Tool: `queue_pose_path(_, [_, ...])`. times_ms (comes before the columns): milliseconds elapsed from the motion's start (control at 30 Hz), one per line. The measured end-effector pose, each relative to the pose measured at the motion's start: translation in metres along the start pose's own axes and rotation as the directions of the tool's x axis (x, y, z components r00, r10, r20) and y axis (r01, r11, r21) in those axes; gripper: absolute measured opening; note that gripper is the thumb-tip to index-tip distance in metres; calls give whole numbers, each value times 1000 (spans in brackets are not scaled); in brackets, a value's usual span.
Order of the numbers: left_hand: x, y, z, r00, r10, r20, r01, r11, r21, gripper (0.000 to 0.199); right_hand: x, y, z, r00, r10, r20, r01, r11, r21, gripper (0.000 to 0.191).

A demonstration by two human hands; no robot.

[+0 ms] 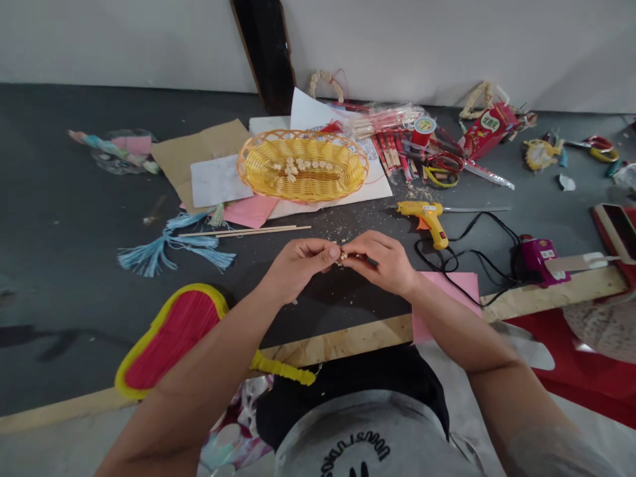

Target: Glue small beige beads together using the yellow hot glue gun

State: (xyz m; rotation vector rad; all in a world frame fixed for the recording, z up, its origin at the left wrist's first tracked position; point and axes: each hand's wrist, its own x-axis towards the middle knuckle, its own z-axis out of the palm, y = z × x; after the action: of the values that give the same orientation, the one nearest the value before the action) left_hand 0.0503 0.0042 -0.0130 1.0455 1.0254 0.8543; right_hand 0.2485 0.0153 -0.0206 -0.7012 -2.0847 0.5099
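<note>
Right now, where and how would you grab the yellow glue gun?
By its handle, probably with the right hand once free, from the near side. The glue gun lies flat: handle towards the wearer, nozzle left, clear stick out the back. I'd keep off the nozzle and orange trigger, and watch the black cord.

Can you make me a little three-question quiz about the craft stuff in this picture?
1. True or false: the left hand and the right hand meet at a small pale piece.
2. Which overlaps the blue tassels?
A) glue gun
B) two thin sticks
C) thread spool
3. Fill in: the red paddle-shaped craft has a ____ border.

Key: 1 true; 2 B; 3 yellow.
</note>
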Motion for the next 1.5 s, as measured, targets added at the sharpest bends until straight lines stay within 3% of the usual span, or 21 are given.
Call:
queue_pose_path(467, [0, 2, 2, 997, -57, 47, 62, 990, -125, 32, -1, 0, 3, 996, -85, -29, 84, 996, -13, 16])
queue_pose_path(800, [-1, 3, 3, 997, -21, 77, 39, 973, -228, 26, 1, -7, 1, 996, -10, -92, 14, 999, 36, 12])
queue_pose_path(1500, [1, -5, 0, 994, -11, 104, 30, 983, -180, 32, 0, -7, -1, 993, -42, -110, 54, 992, 114, 12])
